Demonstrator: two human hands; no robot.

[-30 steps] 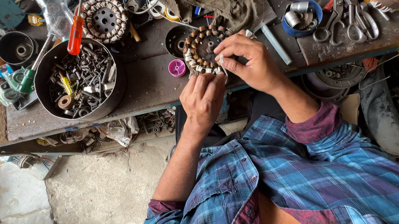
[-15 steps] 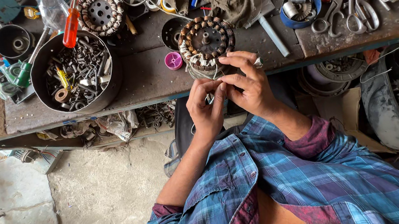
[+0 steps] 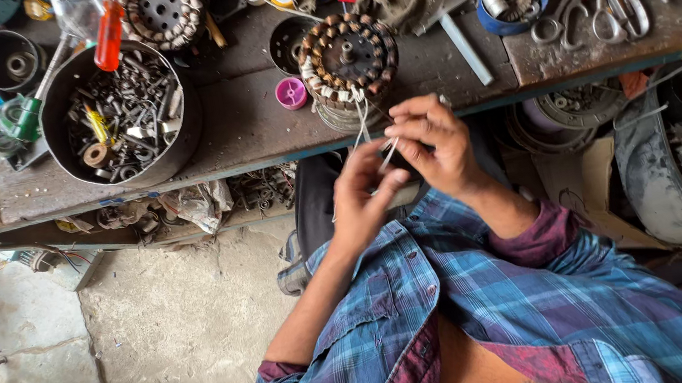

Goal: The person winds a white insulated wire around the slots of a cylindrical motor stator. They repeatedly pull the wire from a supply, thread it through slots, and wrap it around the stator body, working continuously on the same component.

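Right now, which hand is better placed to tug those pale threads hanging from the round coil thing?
Probably the right hand: its fingertips pinch the pale threads just below the wound coil ring. The left hand sits lower, nearer the body, seemingly steadying the loose ends.

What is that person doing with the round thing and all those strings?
A person in a blue plaid shirt holds thin white wires between both hands. The left hand and right hand pinch them just below the workbench. The wires lead up to a round wound motor coil at the bench edge, beside a pan of screws.
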